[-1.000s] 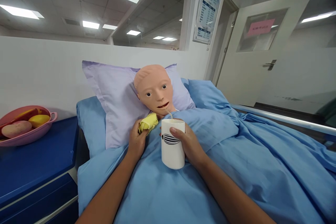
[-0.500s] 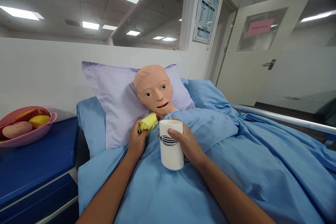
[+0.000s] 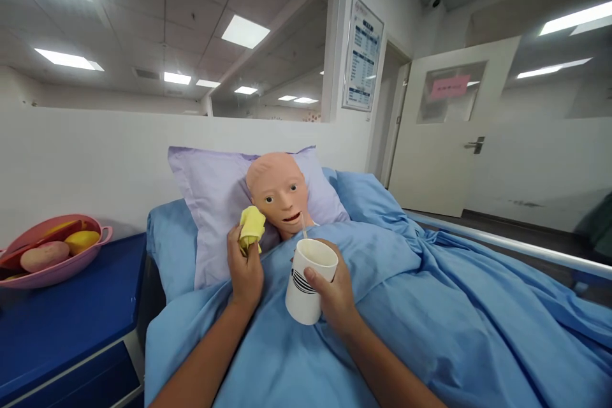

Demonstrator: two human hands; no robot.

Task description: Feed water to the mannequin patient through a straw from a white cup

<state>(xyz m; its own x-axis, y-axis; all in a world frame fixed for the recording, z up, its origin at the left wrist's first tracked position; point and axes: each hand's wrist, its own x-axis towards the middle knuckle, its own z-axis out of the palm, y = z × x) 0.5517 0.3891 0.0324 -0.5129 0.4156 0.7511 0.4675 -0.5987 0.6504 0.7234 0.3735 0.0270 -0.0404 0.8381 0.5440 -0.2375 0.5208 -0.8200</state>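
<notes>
A training manikin [image 3: 280, 188] lies with its head on a lilac pillow [image 3: 210, 204], its mouth slightly parted. My left hand [image 3: 246, 268] is closed around a folded yellow cloth [image 3: 252, 227], held up beside the manikin's cheek and chin. In my right hand [image 3: 337, 293] is a white mug [image 3: 303, 306] with a black striped pattern, its top tipped a little to the right. The thumb lies across the mug's front; the other fingers are mostly hidden behind it. A clear straw [image 3: 303, 226] rises from the mug close by the manikin's mouth.
A blue quilt [image 3: 382, 280] covers the manikin below the neck. On the left, a pink basket [image 3: 67, 268] of fruit stands on a blue bedside cabinet [image 3: 71, 319]. A bed rail [image 3: 516, 244] runs along the right, with a door [image 3: 430, 153] behind.
The cloth has moved left, away from under the manikin's chin, and is held more upright. The mug has tilted, so more of its inside shows. The camera view has tipped upward.
</notes>
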